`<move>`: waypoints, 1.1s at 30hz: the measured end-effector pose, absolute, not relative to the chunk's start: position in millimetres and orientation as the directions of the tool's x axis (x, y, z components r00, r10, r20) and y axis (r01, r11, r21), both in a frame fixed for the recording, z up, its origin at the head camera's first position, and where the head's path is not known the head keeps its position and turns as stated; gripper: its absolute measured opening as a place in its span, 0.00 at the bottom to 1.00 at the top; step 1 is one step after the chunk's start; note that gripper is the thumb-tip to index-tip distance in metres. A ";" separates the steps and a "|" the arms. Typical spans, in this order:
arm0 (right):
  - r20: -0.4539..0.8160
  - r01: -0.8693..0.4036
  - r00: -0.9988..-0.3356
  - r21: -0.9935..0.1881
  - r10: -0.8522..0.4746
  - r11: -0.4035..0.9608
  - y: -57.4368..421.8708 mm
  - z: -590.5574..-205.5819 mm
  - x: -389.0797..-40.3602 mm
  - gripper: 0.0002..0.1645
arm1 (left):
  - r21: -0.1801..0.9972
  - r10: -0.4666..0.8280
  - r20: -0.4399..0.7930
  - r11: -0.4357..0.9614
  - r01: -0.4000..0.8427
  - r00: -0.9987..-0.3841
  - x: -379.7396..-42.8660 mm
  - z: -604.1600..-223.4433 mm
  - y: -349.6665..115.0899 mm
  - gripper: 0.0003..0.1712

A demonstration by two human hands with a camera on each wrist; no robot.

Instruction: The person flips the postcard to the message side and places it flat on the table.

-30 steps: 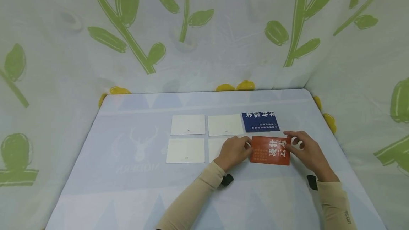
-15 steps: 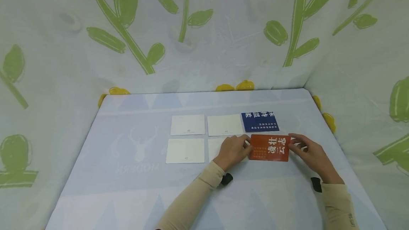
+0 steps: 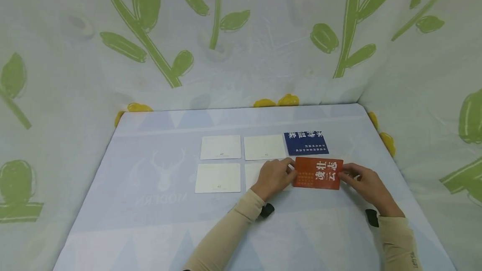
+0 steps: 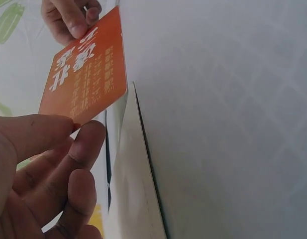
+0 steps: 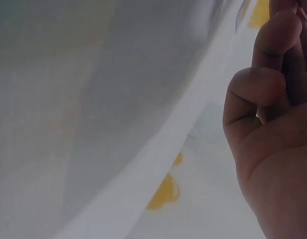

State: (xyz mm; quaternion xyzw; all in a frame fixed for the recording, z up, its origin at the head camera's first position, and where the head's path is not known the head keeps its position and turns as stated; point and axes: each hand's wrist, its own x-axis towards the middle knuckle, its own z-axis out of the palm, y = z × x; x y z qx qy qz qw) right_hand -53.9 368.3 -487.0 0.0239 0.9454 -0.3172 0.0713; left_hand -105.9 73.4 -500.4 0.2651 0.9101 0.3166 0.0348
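A red card (image 3: 316, 173) with white and gold lettering is held between both hands, just below the blue card (image 3: 306, 143) in the head view. My left hand (image 3: 274, 178) pinches its left edge between thumb and forefinger; the left wrist view shows the orange-red card (image 4: 88, 69) tilted above the table. At the opposite edge my right hand (image 3: 367, 183) pinches the card with thumb and fingers. Beneath the left hand a cream card (image 3: 253, 174) is partly hidden. In the right wrist view the right hand (image 5: 272, 109) shows curled fingers, and the card is out of sight.
To the left lie more cream cards face down: a lower-left card (image 3: 218, 178), an upper-left card (image 3: 221, 147) and an upper-middle card (image 3: 265, 147). They rest on a pale patterned tablecloth (image 3: 150, 237). A flower-print curtain (image 3: 263, 66) rises behind the table.
The red card has shifted slightly up, closer to the blue card. My right hand has changed its hold along the right edge, its fingers drawn in; the left hand stays nearly still.
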 end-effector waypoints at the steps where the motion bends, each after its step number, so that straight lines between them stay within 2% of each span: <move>1: -0.146 0.088 -0.989 -0.596 0.000 0.798 368.3 -487.4 -53.9 0.35 | 0.594 0.506 0.103 0.659 0.461 -0.856 -105.9 -500.7 72.9 0.12; 10: -0.114 0.077 -0.993 -0.595 0.011 0.800 368.0 -486.4 -53.9 0.32 | 0.576 0.509 0.106 0.669 0.470 -0.854 -106.0 -501.7 72.2 0.12; 33: -0.178 0.138 -0.983 -0.605 0.036 0.784 366.8 -482.8 -56.5 0.35 | 0.552 0.494 0.161 0.672 0.493 -0.855 -108.5 -501.8 68.9 0.11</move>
